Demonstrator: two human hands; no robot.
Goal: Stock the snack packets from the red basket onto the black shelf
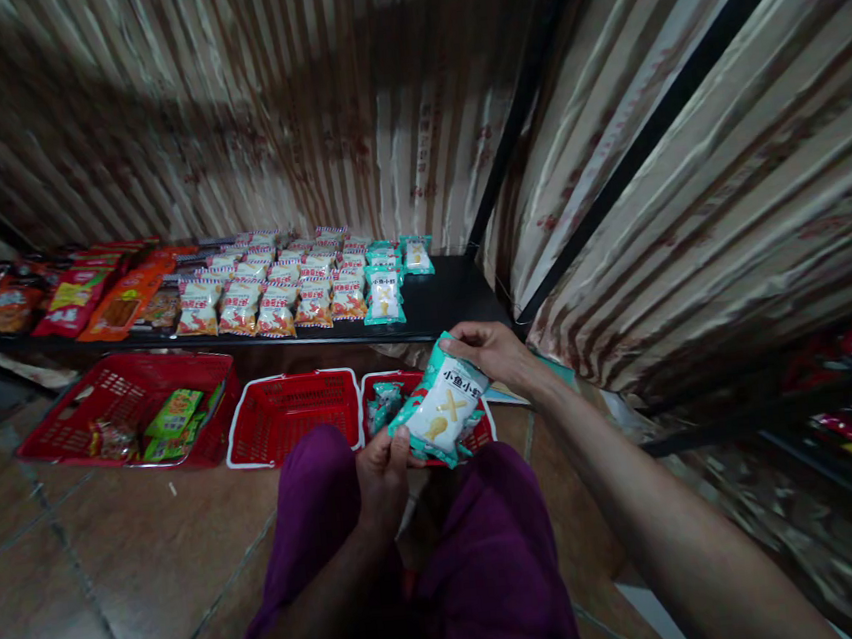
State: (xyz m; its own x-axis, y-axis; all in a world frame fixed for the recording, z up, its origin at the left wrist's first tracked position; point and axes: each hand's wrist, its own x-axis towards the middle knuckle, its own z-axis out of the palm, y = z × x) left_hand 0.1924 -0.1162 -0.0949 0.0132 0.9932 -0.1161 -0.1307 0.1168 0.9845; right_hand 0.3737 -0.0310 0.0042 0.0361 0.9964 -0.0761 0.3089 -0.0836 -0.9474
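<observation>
Between both my hands is a teal and white snack bag (pixel 442 408), tilted, with its printed side facing up. My left hand (pixel 387 469) pinches its lower left corner, thumb on top. At the upper edge, my right hand (pixel 490 351) grips the bag between thumb and fingers. Below the bag sits a small red basket (pixel 369 390) with more teal bags (pixel 384 404) in it, partly hidden. On the black shelf (pixel 446 292) ahead, a few matching teal and white bags (pixel 385 295) lie at the right end of the rows.
White and orange snack bags (pixel 274 309) fill the shelf's middle, with orange and red packets (pixel 83 287) farther left. Two more red baskets stand on the tiled floor: one bare inside (pixel 291 413), one with green packets (pixel 175 414). A black shelf post (pixel 502 171) rises at right.
</observation>
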